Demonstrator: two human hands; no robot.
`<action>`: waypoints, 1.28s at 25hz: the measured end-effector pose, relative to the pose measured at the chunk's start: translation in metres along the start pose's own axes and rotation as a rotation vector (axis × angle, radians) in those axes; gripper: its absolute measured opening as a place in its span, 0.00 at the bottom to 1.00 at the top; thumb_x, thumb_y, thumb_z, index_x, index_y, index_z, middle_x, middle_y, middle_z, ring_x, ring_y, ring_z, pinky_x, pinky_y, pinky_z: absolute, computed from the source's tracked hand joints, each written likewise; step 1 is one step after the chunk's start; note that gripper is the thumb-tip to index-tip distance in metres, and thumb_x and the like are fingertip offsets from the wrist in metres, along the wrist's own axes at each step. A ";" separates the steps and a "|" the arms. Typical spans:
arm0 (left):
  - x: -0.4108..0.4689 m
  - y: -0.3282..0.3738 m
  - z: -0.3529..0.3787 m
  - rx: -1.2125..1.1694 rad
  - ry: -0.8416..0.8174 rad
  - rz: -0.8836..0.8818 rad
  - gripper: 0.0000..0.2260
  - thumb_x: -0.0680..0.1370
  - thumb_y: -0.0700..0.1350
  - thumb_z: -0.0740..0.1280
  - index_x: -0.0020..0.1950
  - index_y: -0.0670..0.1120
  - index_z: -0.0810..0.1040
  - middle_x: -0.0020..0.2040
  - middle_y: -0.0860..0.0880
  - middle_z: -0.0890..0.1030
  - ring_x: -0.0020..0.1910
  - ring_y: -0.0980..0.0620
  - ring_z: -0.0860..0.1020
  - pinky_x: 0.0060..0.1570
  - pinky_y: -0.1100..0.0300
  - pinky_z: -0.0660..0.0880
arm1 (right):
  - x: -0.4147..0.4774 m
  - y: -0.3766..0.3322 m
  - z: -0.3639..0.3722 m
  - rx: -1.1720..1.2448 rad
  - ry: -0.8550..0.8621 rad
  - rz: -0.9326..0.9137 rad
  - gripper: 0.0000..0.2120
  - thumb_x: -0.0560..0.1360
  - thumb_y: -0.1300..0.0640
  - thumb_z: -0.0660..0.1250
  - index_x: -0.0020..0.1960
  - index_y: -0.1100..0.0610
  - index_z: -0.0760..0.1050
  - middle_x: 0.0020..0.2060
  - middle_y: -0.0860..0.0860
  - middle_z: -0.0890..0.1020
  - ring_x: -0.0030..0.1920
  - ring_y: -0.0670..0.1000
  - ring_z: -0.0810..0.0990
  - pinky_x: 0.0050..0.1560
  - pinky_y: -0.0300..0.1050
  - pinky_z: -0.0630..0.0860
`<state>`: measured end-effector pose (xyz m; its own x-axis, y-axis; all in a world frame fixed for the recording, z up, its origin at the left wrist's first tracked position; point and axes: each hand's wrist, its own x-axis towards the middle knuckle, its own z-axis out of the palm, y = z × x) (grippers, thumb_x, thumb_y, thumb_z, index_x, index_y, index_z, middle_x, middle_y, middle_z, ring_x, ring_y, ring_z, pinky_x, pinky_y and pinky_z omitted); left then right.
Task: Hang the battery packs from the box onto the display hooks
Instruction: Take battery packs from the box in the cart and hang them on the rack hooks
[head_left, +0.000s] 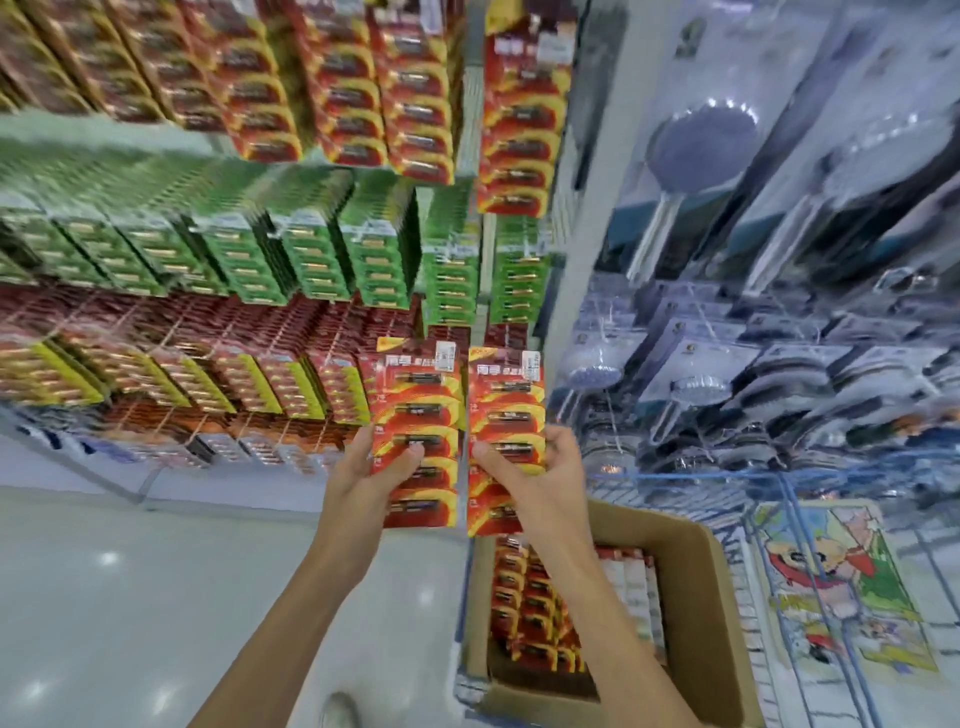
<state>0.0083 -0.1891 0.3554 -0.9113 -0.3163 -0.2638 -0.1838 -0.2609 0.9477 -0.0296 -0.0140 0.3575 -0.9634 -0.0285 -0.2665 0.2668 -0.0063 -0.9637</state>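
Hands, two, are raised side by side before the display (218, 332), each gripping one red pack. The left hand (371, 480) holds the left pack (415, 395) by its lower half, thumb laid across the front and fingers behind. The right hand (543, 480) holds the right pack (506, 395) the same way, thumb on the front, fingers curled round its right edge. Both packs stand upright, just beside each other with a thin gap between them; the left one shows five batteries in a column, while the right hand covers part of the other. Both forearms reach up from the bottom edge, and the right one crosses over an open cardboard box (698, 597) low on the right. The box holds more red packs (535, 603) in tight rows, too blurred to count. On the display, bands of red and green packs hang densely, and the hooks are too blurred to make out. To the right hang packaged shower heads (701, 145), at least two large ones up high and smaller ones lower. A blue wire frame (779, 480) and a cartoon picture (831, 582) lie beside the box. One shoe (340, 712) shows on the pale floor (130, 571).
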 end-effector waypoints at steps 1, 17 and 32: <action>0.009 0.012 -0.015 -0.009 0.002 0.011 0.15 0.79 0.42 0.72 0.63 0.55 0.80 0.55 0.49 0.87 0.53 0.47 0.87 0.48 0.49 0.84 | 0.001 -0.007 0.020 0.004 0.007 -0.021 0.27 0.68 0.51 0.82 0.60 0.51 0.71 0.53 0.49 0.87 0.49 0.47 0.88 0.49 0.50 0.86; 0.096 0.163 -0.193 -0.009 -0.050 0.217 0.14 0.78 0.44 0.72 0.64 0.47 0.80 0.55 0.46 0.87 0.51 0.44 0.87 0.48 0.45 0.85 | 0.023 -0.086 0.235 0.063 0.032 -0.280 0.12 0.78 0.55 0.74 0.57 0.50 0.72 0.52 0.47 0.84 0.47 0.40 0.85 0.39 0.37 0.81; 0.177 0.249 -0.143 -0.002 -0.103 0.412 0.13 0.78 0.44 0.73 0.61 0.49 0.80 0.53 0.50 0.88 0.49 0.49 0.88 0.43 0.53 0.85 | 0.093 -0.187 0.236 0.103 0.006 -0.500 0.13 0.79 0.56 0.72 0.60 0.53 0.74 0.53 0.45 0.85 0.53 0.45 0.85 0.47 0.43 0.83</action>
<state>-0.1456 -0.4405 0.5190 -0.9406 -0.3014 0.1561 0.2037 -0.1333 0.9699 -0.1633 -0.2512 0.5165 -0.9739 0.0094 0.2266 -0.2261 -0.1164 -0.9671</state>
